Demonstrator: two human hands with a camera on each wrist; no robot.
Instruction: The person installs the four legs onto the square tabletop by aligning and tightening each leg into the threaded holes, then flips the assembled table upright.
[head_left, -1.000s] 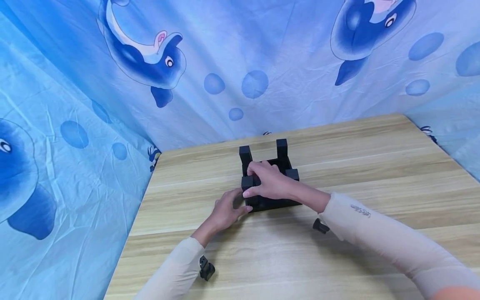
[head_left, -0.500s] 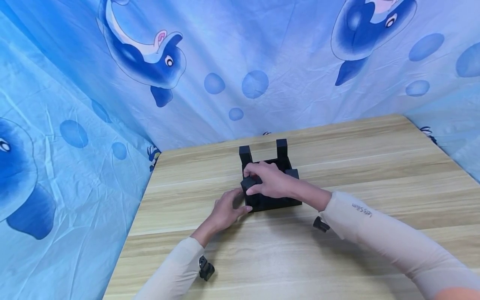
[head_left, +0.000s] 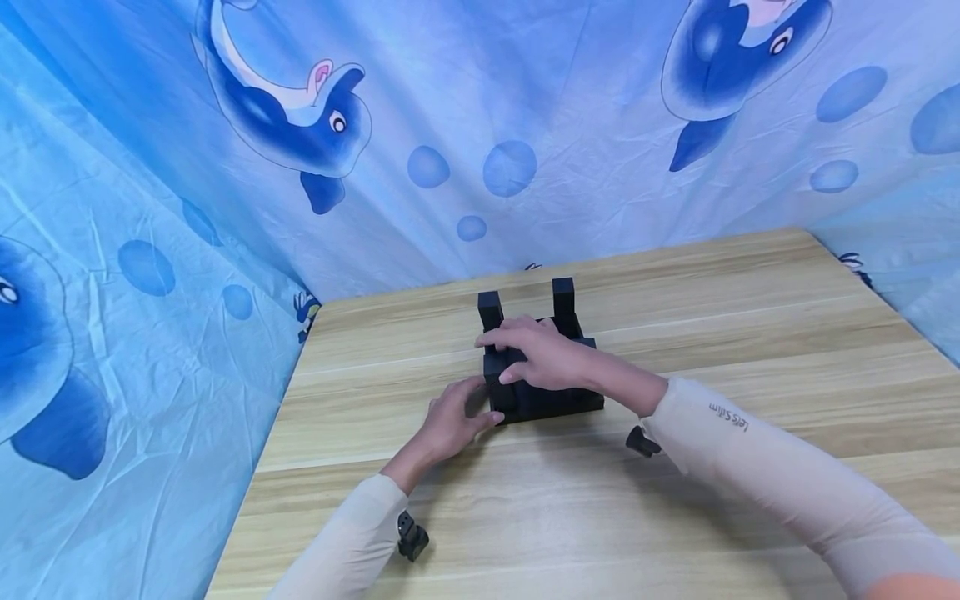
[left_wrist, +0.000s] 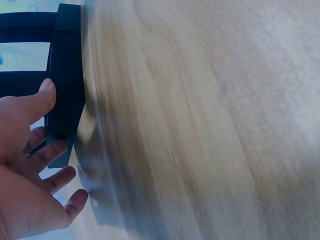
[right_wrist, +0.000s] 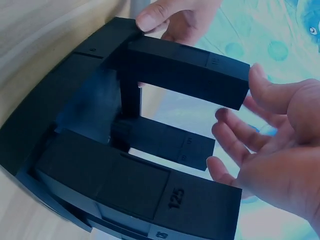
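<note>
A black frame (head_left: 551,407) with upright square posts lies on the wooden table, like a small stool turned legs up. My left hand (head_left: 453,421) grips its near left corner; in the left wrist view the thumb (left_wrist: 46,92) rests against the black edge. Over the near left post (head_left: 496,369) hovers my right hand (head_left: 551,358), fingers spread. Seen from the right wrist, the thumb touches or nearly touches that post's end (right_wrist: 245,85), while the other fingers stand loose behind it. Another post (right_wrist: 175,200) bears the raised number 125. My right hand partly hides the frame's middle.
The wooden table (head_left: 675,333) spreads around the frame. Blue curtains (head_left: 585,167) printed with dolphins and bubbles hang behind and at both sides. Two far posts (head_left: 564,296) stick up beyond my right hand. A small black camera (head_left: 412,537) sits at the left wrist.
The near left post looked turned half a second ago and now stands square again. My right fingers have loosened from it and spread leftward. My left hand has stayed put.
</note>
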